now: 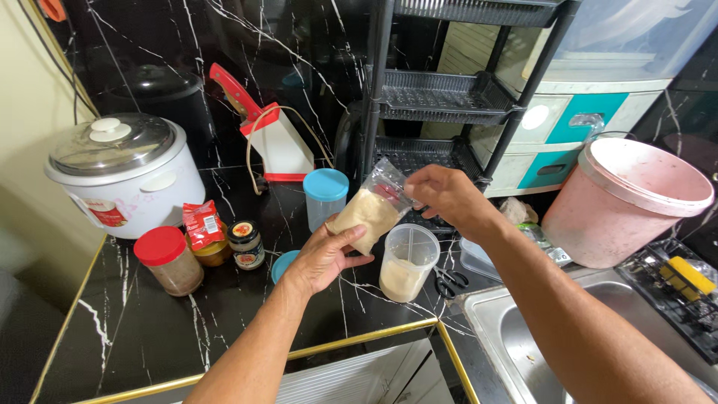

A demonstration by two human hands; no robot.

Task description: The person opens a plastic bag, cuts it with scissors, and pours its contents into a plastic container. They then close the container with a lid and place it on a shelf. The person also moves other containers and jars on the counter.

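Bag [368, 213] of pale powder sits tilted just above the open plastic cup [406, 260] on the black marble desk [149, 329]. Left hand [323, 254] cups the bag's bottom, right hand [446, 196] pinches its clear top corner. Looks like pouring, so I'd keep the opening right over the cup's mouth and tip slowly; scissors [451, 281] and the sink [523, 329] sit just beside it.

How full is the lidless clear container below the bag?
Partly filled: the clear container stands upright and lidless, with pale beige powder only in its bottom third; above that, its walls look empty.
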